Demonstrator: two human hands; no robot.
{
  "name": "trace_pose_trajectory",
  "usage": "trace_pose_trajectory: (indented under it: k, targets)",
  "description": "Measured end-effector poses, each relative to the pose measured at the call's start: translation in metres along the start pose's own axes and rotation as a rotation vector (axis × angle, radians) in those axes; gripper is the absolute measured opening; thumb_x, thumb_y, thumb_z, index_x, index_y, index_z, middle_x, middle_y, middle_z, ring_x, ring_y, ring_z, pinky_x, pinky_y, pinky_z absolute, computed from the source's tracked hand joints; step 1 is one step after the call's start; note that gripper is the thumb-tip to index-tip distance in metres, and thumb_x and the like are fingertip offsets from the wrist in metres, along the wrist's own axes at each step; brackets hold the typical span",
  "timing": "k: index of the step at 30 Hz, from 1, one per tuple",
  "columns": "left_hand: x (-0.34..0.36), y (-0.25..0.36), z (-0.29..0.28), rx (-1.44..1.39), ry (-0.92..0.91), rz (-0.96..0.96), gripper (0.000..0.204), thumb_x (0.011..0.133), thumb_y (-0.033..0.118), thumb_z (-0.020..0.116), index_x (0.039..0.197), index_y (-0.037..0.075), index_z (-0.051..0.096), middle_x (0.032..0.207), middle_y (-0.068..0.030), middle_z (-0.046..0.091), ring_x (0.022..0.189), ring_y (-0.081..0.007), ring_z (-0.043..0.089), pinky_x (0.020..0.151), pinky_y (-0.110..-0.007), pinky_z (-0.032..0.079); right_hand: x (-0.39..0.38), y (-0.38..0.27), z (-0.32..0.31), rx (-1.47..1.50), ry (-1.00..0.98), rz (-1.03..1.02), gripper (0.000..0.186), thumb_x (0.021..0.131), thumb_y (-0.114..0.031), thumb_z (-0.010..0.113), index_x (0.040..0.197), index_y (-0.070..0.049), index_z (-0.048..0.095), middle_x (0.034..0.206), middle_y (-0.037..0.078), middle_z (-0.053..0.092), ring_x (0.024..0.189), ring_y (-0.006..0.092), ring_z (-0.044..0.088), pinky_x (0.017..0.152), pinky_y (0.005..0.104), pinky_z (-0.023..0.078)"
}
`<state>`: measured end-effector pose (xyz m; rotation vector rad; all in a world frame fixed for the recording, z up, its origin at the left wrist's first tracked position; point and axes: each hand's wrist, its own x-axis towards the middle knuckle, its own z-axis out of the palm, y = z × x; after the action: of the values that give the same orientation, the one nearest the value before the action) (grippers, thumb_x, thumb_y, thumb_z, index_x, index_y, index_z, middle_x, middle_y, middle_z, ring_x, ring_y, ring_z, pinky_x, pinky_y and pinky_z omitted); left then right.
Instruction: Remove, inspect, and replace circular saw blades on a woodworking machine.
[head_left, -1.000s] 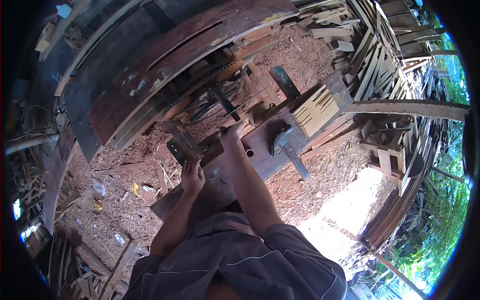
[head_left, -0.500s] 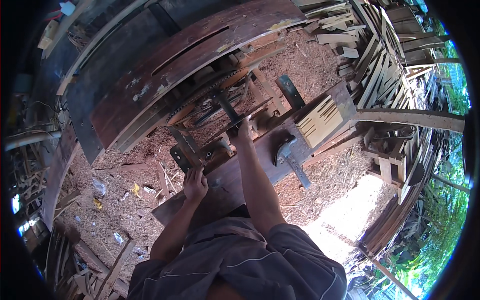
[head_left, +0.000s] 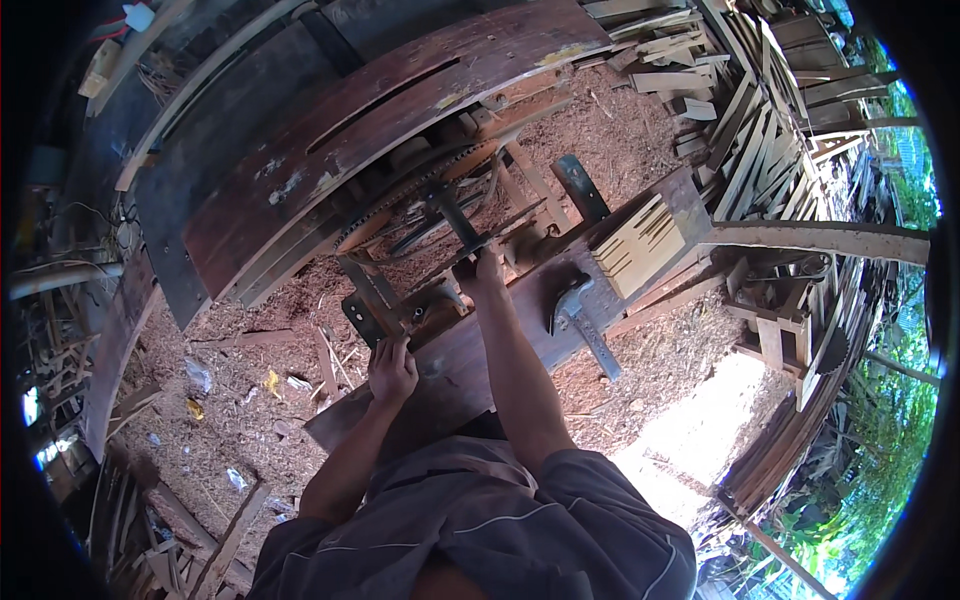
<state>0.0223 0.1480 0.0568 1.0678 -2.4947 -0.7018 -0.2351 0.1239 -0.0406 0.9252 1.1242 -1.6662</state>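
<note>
My right hand [head_left: 482, 280] reaches over a dark wooden tabletop [head_left: 445, 365] to the near end of a dark metal shaft [head_left: 455, 218]. Its fingers are closed around that end, and the exact part they hold is partly hidden. Just beyond the hand runs a thin dark edge, like a disc seen side-on. My left hand [head_left: 393, 370] is closed over the tabletop's far edge, fingers curled and pressed together. Beside it sits a dark metal bracket [head_left: 360, 318]. A metal clamp or hammer-like tool [head_left: 578, 310] lies on the tabletop, right of my right forearm.
A slotted pale wood block [head_left: 640, 248] lies on the tabletop's right end. Across the machine stands a long reddish-brown board [head_left: 380, 115], with a toothed wheel rim below. Cut wood strips [head_left: 765, 150] pile up at right; sawdust [head_left: 245, 400] covers the ground.
My right hand has turned slightly at the shaft's end; its finger that pointed up along the shaft is now lowered and curled. My left hand stays in place.
</note>
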Motion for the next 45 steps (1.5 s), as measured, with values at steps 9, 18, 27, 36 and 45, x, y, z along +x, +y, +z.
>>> trace_pose_trajectory:
  k: [9, 18, 27, 36, 45]
  targets:
    - [-0.006, -0.013, -0.004, 0.020, 0.041, -0.004, 0.029, 0.080, 0.003, 0.053, 0.108, 0.002, 0.059, 0.092, -0.0162, 0.062, 0.087, -0.0351, 0.060, 0.079, -0.046, 0.050, -0.197, -0.047, -0.056, -1.240, 0.069, -0.844, 0.024, 0.091, -0.022, 0.061, 0.101, -0.001, 0.064, 0.082, 0.018, 0.065, 0.074, 0.0302, 0.066, 0.062, 0.0436, 0.053]
    - [-0.009, -0.015, 0.002, 0.036, 0.010, -0.017, 0.031, 0.079, 0.005, 0.055, 0.110, 0.003, 0.059, 0.094, -0.0143, 0.062, 0.091, -0.0331, 0.061, 0.081, -0.045, 0.051, -0.157, -0.002, -0.085, -1.307, -0.102, -1.305, 0.037, 0.084, -0.022, 0.073, 0.109, 0.000, 0.059, 0.087, 0.018, 0.063, 0.075, 0.0308, 0.066, 0.065, 0.0387, 0.054]
    - [-0.006, -0.015, -0.002, 0.023, 0.042, -0.071, 0.030, 0.079, 0.004, 0.056, 0.109, 0.005, 0.060, 0.095, -0.0141, 0.062, 0.089, -0.0331, 0.060, 0.079, -0.045, 0.051, -0.110, -0.028, -0.004, -1.369, -0.126, -1.095, 0.039, 0.080, -0.020, 0.073, 0.104, -0.001, 0.050, 0.094, 0.022, 0.066, 0.087, 0.0391, 0.066, 0.077, 0.0452, 0.052]
    - [0.084, 0.069, 0.070, -0.525, -0.019, -0.488, 0.031, 0.085, 0.002, 0.051, 0.116, 0.001, 0.056, 0.091, -0.0260, 0.064, 0.075, -0.0428, 0.064, 0.066, -0.049, 0.051, -0.055, -0.066, 0.010, -1.958, -0.252, -0.877, 0.040, 0.071, -0.022, 0.075, 0.096, 0.005, 0.057, 0.093, 0.030, 0.066, 0.095, 0.0437, 0.064, 0.083, 0.0487, 0.052]
    - [0.144, 0.053, 0.134, -1.132, -0.470, -0.801, 0.018, 0.082, 0.008, 0.069, 0.096, -0.002, 0.066, 0.087, -0.0088, 0.069, 0.081, -0.0166, 0.062, 0.076, -0.031, 0.049, -0.007, -0.089, 0.003, -2.150, -0.259, -0.771, 0.049, 0.061, -0.043, 0.087, 0.077, 0.000, 0.071, 0.076, 0.020, 0.070, 0.079, 0.0348, 0.070, 0.071, 0.0419, 0.056]
